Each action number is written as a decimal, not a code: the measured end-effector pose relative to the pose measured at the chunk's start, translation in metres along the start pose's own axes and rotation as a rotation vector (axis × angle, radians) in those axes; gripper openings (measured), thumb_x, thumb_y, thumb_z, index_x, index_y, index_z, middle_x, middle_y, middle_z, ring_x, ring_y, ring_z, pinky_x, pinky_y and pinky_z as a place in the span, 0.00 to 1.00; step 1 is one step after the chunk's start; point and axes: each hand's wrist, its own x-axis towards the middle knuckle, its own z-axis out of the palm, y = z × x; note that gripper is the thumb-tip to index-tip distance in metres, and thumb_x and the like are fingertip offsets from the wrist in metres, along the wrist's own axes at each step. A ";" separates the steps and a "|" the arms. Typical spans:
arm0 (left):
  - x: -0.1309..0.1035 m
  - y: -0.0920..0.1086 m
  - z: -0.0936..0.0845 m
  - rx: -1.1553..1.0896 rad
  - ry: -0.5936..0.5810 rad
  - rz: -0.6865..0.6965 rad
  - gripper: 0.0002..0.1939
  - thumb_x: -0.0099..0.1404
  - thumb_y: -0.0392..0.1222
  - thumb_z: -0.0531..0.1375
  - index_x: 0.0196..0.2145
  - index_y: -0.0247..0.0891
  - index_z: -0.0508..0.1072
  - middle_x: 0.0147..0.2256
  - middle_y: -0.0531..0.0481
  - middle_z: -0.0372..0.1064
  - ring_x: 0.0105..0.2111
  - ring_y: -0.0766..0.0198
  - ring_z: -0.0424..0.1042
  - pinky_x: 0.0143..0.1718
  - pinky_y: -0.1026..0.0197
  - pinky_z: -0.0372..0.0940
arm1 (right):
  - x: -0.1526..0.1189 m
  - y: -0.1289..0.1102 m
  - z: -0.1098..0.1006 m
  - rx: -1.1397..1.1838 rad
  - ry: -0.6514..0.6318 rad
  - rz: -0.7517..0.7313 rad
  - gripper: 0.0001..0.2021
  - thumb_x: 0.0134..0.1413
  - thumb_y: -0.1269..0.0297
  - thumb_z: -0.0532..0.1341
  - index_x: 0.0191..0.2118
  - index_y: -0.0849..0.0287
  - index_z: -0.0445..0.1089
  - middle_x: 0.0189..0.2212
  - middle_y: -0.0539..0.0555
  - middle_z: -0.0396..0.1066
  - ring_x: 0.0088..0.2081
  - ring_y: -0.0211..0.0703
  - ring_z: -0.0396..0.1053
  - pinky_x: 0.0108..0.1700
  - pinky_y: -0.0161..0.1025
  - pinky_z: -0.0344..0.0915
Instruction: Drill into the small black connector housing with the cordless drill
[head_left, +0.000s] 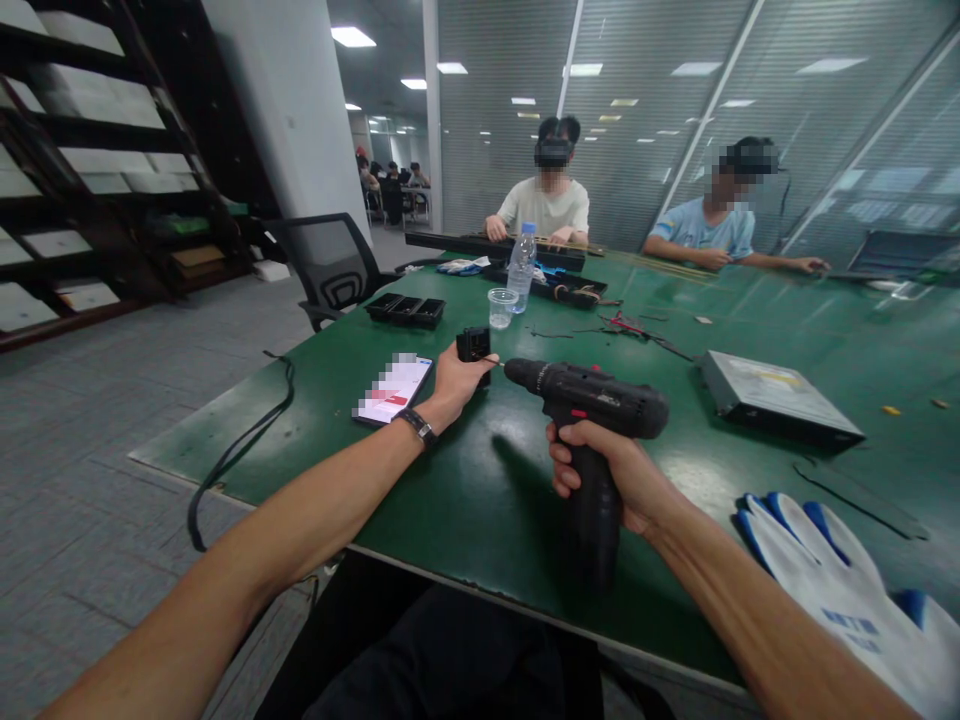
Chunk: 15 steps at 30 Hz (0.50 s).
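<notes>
My right hand (600, 462) is wrapped round the grip of a black cordless drill (592, 395), which points left above the green table. Its bit reaches the fingers of my left hand (459, 380). A small black boxy part (473, 345) is held upright in my left hand; its exact kind I cannot make out. Whether the bit's tip touches this part is hidden by my thumb and fingers. Beside my left wrist lies a phone (394, 390) with its screen lit.
Behind my left hand stand a plastic cup (501, 310), a water bottle (523, 268) and a black compartment tray (405, 310). To the right lie a metal disc drive (780, 395), white-and-blue gloves (832, 590) and red-handled pliers (626, 325). Two people sit across the table (300, 440).
</notes>
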 end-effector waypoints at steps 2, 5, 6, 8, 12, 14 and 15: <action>0.000 0.001 0.000 -0.001 0.000 0.002 0.17 0.50 0.41 0.76 0.37 0.35 0.78 0.35 0.48 0.79 0.36 0.59 0.74 0.38 0.60 0.67 | 0.000 0.000 0.000 -0.003 -0.007 0.001 0.08 0.50 0.63 0.73 0.33 0.62 0.77 0.24 0.48 0.67 0.21 0.36 0.63 0.25 0.38 0.70; -0.001 0.003 0.000 -0.013 0.002 -0.007 0.17 0.49 0.41 0.76 0.36 0.36 0.78 0.35 0.48 0.78 0.36 0.59 0.74 0.40 0.59 0.67 | 0.000 -0.001 0.000 -0.004 -0.005 0.002 0.08 0.50 0.64 0.73 0.33 0.62 0.77 0.24 0.48 0.67 0.21 0.36 0.63 0.25 0.38 0.70; -0.001 0.003 0.000 -0.017 0.002 -0.010 0.18 0.49 0.41 0.76 0.36 0.36 0.78 0.36 0.48 0.78 0.36 0.59 0.74 0.40 0.59 0.67 | 0.000 -0.001 0.001 -0.005 -0.002 0.001 0.08 0.50 0.64 0.73 0.33 0.62 0.77 0.23 0.48 0.67 0.21 0.36 0.63 0.25 0.38 0.70; -0.002 0.004 0.000 -0.020 0.001 -0.015 0.17 0.49 0.40 0.76 0.36 0.36 0.78 0.36 0.47 0.78 0.36 0.59 0.74 0.40 0.59 0.67 | 0.000 -0.002 0.001 -0.006 0.003 0.000 0.08 0.50 0.64 0.73 0.32 0.62 0.77 0.23 0.48 0.67 0.20 0.36 0.63 0.25 0.38 0.70; -0.002 0.004 0.000 -0.014 0.001 -0.020 0.17 0.50 0.40 0.76 0.37 0.36 0.79 0.35 0.48 0.78 0.36 0.59 0.74 0.40 0.60 0.67 | -0.001 -0.002 0.002 -0.007 0.005 0.000 0.08 0.49 0.64 0.73 0.32 0.61 0.77 0.23 0.48 0.67 0.20 0.36 0.63 0.25 0.38 0.69; -0.002 0.004 0.000 -0.015 0.003 -0.022 0.18 0.49 0.41 0.76 0.37 0.36 0.79 0.35 0.48 0.78 0.36 0.60 0.74 0.40 0.60 0.67 | -0.001 -0.002 0.002 -0.004 0.004 0.002 0.08 0.49 0.64 0.73 0.32 0.61 0.76 0.23 0.48 0.67 0.20 0.36 0.62 0.25 0.38 0.69; -0.002 0.004 0.000 -0.018 0.003 -0.023 0.18 0.49 0.41 0.76 0.37 0.36 0.79 0.35 0.48 0.78 0.36 0.60 0.73 0.40 0.60 0.67 | -0.001 -0.002 0.002 -0.003 0.005 0.002 0.08 0.49 0.64 0.73 0.32 0.61 0.76 0.23 0.48 0.67 0.20 0.36 0.62 0.25 0.38 0.69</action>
